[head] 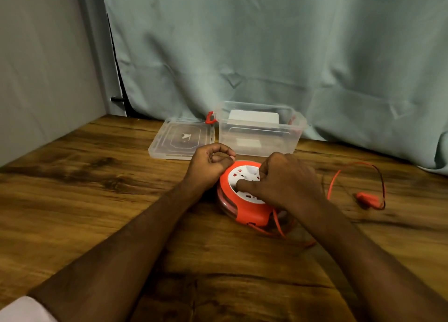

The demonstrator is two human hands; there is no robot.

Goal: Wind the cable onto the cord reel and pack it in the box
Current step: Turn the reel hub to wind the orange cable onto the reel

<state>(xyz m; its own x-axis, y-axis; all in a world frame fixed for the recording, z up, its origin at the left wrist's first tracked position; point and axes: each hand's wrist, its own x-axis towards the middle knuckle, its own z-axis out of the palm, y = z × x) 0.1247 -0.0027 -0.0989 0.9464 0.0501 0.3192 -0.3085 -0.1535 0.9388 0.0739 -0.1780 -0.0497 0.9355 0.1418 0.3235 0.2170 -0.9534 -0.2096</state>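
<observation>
- Fingers [244, 183] of the right hand [286, 181] press down on the white socket face of the cord reel [238, 200]; one finger lies stretched across the face toward the left, while the others curl over the reel's far right side. Whether they grip a knob there cannot be told, since the hand covers that part.
- Left hand [209, 163] sits at the reel's upper left rim, fingers curled into a loose fist with thumb and forefinger tips nearly meeting; whether they pinch anything is unclear.
- Cord reel lies flat on the wooden table [97, 200], a little right of the frame's centre, orange body with a round white top.
- Cable [333, 181], thin and orange, leaves the reel at its lower right edge, loops near the right wrist, then arcs up and across the right part of the frame.
- Plug [367, 198], orange and blurred, lies on the table at the cable's end, right of the reel and well apart from it.
- Box [259, 130], clear plastic with red latches, stands open just above the reel in the frame, against the pale green curtain [266, 43].
- Lid [180, 138], also clear, lies flat on the table, touching or just beside the box's left side.
</observation>
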